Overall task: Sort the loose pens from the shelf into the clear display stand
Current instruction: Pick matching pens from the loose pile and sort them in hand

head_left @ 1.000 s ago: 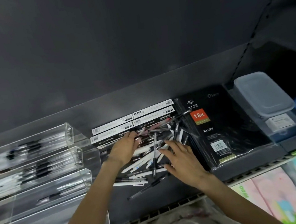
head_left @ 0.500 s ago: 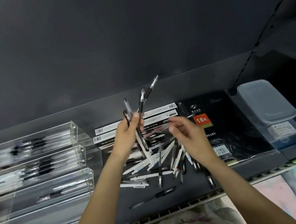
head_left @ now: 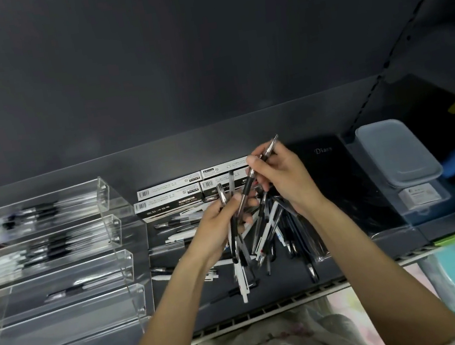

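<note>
Pens [head_left: 262, 238], light, stiff and probably slippery, lie heaped on the shelf [head_left: 196, 289]; left hand [head_left: 222, 226] clasps several mid-barrel, right hand [head_left: 277, 176] pinches one near its grip.

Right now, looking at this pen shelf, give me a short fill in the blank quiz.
1. The clear display stand sits to the ____ of the loose pens.
2. The left hand grips a ____ of pens.
3. The black book reads ____.

Missing words: left; bundle; Diary
</note>
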{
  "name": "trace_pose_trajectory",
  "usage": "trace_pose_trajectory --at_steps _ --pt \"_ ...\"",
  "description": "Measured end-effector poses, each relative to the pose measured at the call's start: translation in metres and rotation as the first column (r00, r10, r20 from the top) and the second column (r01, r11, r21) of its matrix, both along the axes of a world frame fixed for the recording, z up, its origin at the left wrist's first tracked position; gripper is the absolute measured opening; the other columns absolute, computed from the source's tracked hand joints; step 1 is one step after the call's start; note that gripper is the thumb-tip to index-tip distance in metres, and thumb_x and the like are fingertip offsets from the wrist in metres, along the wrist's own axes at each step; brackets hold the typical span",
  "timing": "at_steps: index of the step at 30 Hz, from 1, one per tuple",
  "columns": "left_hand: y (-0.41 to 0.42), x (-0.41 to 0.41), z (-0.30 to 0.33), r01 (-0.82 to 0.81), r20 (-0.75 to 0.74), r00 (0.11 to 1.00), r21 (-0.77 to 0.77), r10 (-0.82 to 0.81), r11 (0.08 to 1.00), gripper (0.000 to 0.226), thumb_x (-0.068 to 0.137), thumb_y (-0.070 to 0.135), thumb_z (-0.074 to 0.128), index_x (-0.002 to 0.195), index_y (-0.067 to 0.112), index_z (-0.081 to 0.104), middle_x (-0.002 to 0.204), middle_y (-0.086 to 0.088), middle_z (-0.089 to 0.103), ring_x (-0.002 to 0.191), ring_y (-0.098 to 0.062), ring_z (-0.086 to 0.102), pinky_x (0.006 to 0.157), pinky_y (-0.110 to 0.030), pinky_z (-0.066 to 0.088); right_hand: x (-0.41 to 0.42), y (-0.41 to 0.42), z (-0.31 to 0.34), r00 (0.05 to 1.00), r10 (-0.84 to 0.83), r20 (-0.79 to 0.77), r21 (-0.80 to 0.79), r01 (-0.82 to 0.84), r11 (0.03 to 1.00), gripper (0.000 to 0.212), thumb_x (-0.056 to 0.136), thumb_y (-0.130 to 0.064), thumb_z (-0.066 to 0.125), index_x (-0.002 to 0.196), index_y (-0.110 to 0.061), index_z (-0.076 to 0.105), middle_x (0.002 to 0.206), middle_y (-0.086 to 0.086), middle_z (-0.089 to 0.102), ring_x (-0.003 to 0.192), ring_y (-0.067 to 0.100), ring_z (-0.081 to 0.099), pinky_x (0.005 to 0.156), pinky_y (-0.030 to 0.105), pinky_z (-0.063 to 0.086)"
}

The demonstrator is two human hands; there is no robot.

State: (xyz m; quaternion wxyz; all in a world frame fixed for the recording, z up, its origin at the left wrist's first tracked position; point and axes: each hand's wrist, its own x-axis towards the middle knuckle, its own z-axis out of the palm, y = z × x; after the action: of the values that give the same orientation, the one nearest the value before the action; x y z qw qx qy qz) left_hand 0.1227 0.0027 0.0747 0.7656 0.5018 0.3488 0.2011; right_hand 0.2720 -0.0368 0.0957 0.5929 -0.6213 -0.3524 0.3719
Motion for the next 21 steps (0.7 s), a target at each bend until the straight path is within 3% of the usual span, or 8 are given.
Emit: trace_pose_trajectory --at_steps 4,8,11,15,18,21 --pt "-0.012 -0.002 -0.001 0.057 0.058 0.997 -0.189 -0.047 0.98 0.031 0.098 0.027 0.041 0.118 0.012 0.06 0.112 -0.006 0.07 0.089 -0.02 0.071 0.048 -0.013 0.04 0.005 0.001 -0.001 0.988 0.047 0.145 -0.087 -0.034 0.996 0.015 0.087 -0.022 0.066 0.086 -0.01 0.057 0.059 0.003 0.057 0.04 0.007 0.045 0.043 0.019 0.039" --pt "-0.018 -0.001 0.0 0.082 0.074 0.995 -0.165 -0.07 0.983 0.037 0.098 0.026 0.041 0.125 0.005 0.054 0.117 -0.007 0.068 0.105 -0.026 0.066 0.046 -0.013 0.04 0.008 0.003 -0.004 0.965 0.074 0.252 -0.183 -0.028 0.983 0.018 0.086 -0.026 0.067 0.085 -0.01 0.058 0.054 -0.004 0.055 0.038 0.001 0.046 0.045 0.016 0.039" --pt "-0.024 -0.001 0.0 0.086 0.055 0.995 -0.101 -0.081 0.991 0.032 0.099 0.023 0.041 0.123 0.009 0.056 0.113 -0.005 0.07 0.101 -0.023 0.068 0.044 -0.013 0.04 0.009 0.004 -0.008 0.952 0.163 0.259 -0.293 -0.083 0.953 0.02 0.084 -0.029 0.069 0.084 -0.012 0.058 0.055 0.0 0.057 0.04 0.003 0.049 0.046 0.02 0.04" --pt "-0.035 -0.001 -0.003 0.024 0.015 1.0 -0.083 -0.023 0.996 0.022 0.098 0.02 0.044 0.112 0.016 0.061 0.1 0.0 0.074 0.081 -0.017 0.072 0.043 -0.015 0.043 0.009 0.0 -0.011 0.958 0.264 0.113 -0.357 -0.209 0.911 0.018 0.083 -0.025 0.07 0.084 -0.012 0.058 0.055 -0.001 0.055 0.041 0.004 0.048 0.043 0.019 0.039" --pt "-0.045 -0.002 -0.007 -0.01 0.002 1.0 -0.101 0.01 0.995 0.02 0.098 0.02 0.045 0.109 0.017 0.061 0.095 0.002 0.075 0.068 -0.016 0.071 0.043 -0.017 0.045 0.01 -0.009 -0.012 0.932 0.362 0.002 -0.368 -0.336 0.867 0.022 0.083 -0.023 0.07 0.097 -0.007 0.063 0.063 -0.002 0.056 0.047 0.003 0.047 0.046 0.017 0.038" --pt "-0.052 -0.001 -0.012 -0.014 0.004 1.0 -0.118 0.014 0.993 0.022 0.098 0.021 0.045 0.116 0.017 0.057 0.099 0.0 0.074 0.066 -0.021 0.071 0.041 -0.019 0.046 0.01 -0.015 -0.011 0.902 0.431 -0.042 -0.372 -0.414 0.831 0.021 0.084 -0.02 0.068 0.105 -0.014 0.065 0.071 -0.008 0.06 0.053 -0.002 0.051 0.05 0.014 0.038"
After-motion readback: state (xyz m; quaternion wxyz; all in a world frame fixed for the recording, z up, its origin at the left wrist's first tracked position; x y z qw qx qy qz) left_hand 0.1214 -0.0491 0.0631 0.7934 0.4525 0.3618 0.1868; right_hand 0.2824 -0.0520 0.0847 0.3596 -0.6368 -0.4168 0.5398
